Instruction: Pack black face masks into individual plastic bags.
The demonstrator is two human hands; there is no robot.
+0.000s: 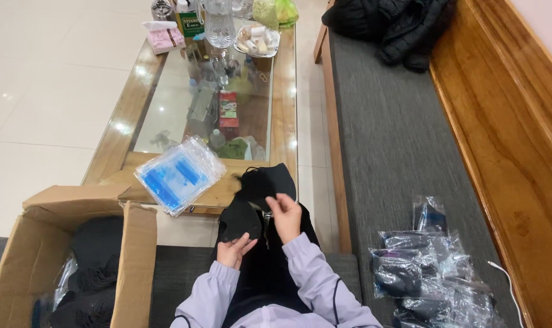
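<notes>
Seen from above, a person in a pale lilac jacket sits with both hands raised over their lap, working on black face masks. The left hand [234, 249] is closed around the lower edge of one black mask [239, 220], fingers curled under it. The right hand [284, 214] pinches something small and pale at the mask's upper right side, thumb and forefinger pressed together; it may be an ear loop or strap, but it is too small to tell. More black masks [265, 180] lie bunched just beyond the hands, at the near edge of a glass-topped wooden counter [283, 109]. On that counter, to the left of the masks, rests a stack of clear plastic bags with blue printing [178, 173]. Lower left stands an open cardboard box [136, 267] with dark masks loose inside. To the right, on a grey cushioned bench [397, 140], lies a pile of clear bags already filled with dark masks [421, 273]. The step in hand appears to be straightening or folding a single mask before bagging. The next move would likely call for freeing one hand to draw an empty bag from the stack, keeping the mask flat.
</notes>
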